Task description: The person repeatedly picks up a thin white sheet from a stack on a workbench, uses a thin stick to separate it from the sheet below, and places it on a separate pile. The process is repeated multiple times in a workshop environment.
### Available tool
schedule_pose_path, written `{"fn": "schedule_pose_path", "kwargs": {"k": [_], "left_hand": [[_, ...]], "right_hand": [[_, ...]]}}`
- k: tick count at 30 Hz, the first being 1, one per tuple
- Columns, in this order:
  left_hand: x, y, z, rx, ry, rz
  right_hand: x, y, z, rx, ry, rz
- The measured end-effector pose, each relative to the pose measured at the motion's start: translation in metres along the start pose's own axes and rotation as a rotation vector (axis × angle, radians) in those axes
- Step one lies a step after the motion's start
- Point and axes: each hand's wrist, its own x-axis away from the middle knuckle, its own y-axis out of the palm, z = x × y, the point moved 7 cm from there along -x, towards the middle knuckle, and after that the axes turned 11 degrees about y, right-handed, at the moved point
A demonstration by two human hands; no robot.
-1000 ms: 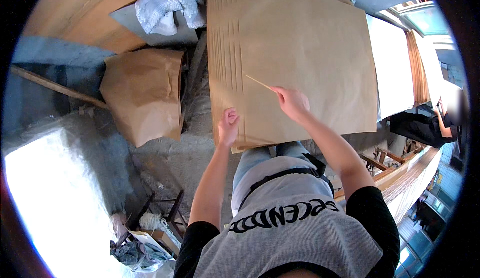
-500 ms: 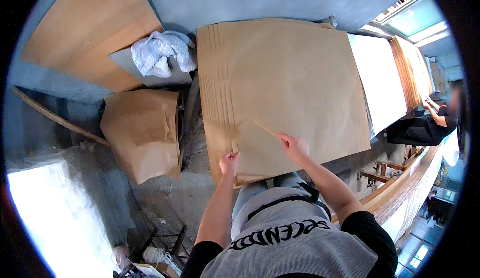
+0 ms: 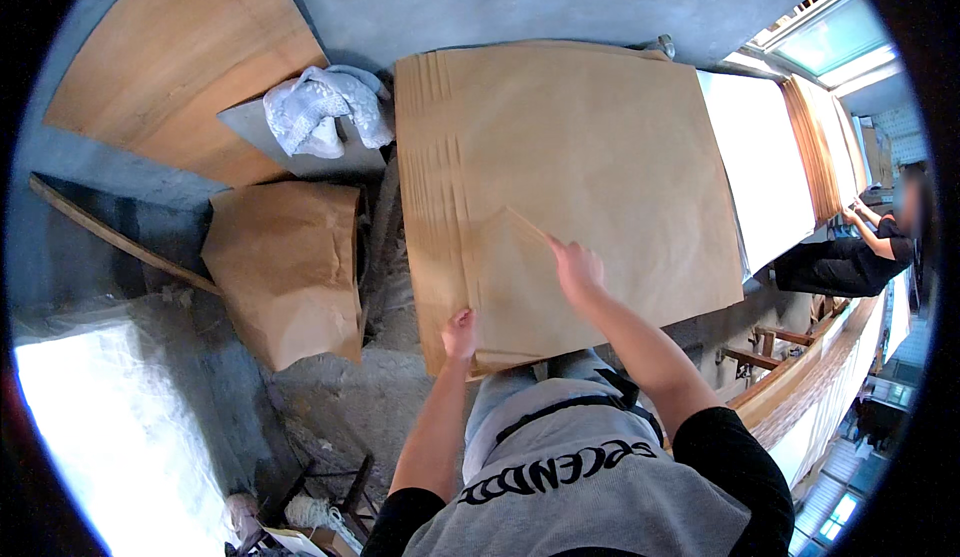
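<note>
Grips a thin stick (image 3: 524,223) in the right hand (image 3: 577,271), fingers folded over the near end, far end pointing ahead and leftward of the hand. Carries the right forearm up from the lower right, elbow bent, hand raised over the middle of the paper (image 3: 610,147). Curls the left hand (image 3: 460,334) with fingers drawn in, at the paper's near left corner, closer to the body than the right hand. Cannot tell whether pinching a sheet there. Extends the left forearm forward from the body, almost straight.

Has the paper beneath both hands, a wide brown stack with edges stepped along the left side, ahead of the left hand. Has white sheets (image 3: 757,162) to the right of the right hand, just past the paper. Shows a brown bundle (image 3: 285,267) left of the left hand, well apart; farther ahead, a white cloth (image 3: 318,107) on a grey panel (image 3: 355,157). Includes a co-worker (image 3: 840,262) far right of the right hand, in dark clothing.
</note>
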Motion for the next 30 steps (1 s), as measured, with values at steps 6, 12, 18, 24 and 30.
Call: {"fn": "schedule_pose_path", "kwargs": {"k": [6,12,18,24,30], "left_hand": [[-0.001,0.001,0.002,-0.099,0.077,-0.01],[-0.002,0.002,0.008,-0.123,0.05,-0.066],[0.003,-0.001,0.01,-0.136,0.021,-0.049],[-0.003,0.003,0.005,-0.096,0.023,-0.102],[-0.004,0.005,-0.02,-0.066,-0.111,-0.119]], "right_hand": [[0.002,0.016,-0.001,0.03,0.032,0.075],[-0.025,-0.005,-0.009,-0.037,0.062,0.009],[0.008,0.007,-0.004,0.016,-0.017,0.084],[-0.026,-0.009,-0.006,-0.06,0.092,-0.067],[0.029,-0.007,-0.005,0.054,0.065,-0.196]]}}
